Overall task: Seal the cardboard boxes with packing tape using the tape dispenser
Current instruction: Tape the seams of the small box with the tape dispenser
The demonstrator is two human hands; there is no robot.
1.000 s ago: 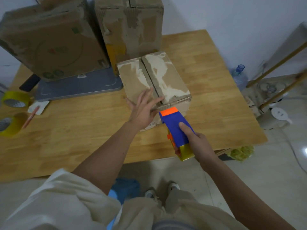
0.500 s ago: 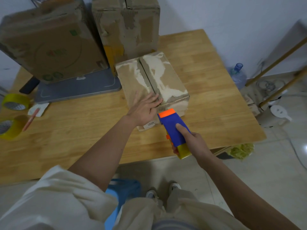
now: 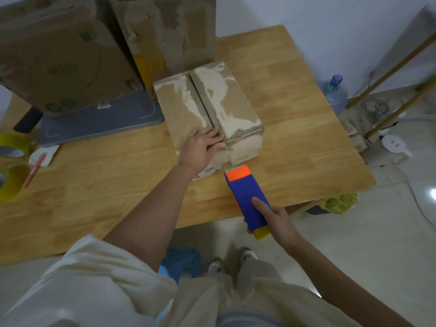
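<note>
Small box (image 3: pixel 207 112) sits center of the wooden table (image 3: pixel 295 128), flaps closed. Left hand (image 3: pixel 203 147) flat on its near edge, fingers straight, pressing. Right hand (image 3: pixel 278 220) at 5 o'clock grips the tape dispenser (image 3: pixel 246 199), orange nose touching the box's near side. Two bigger boxes (image 3: pixel 165 31) at 11 o'clock.
</note>
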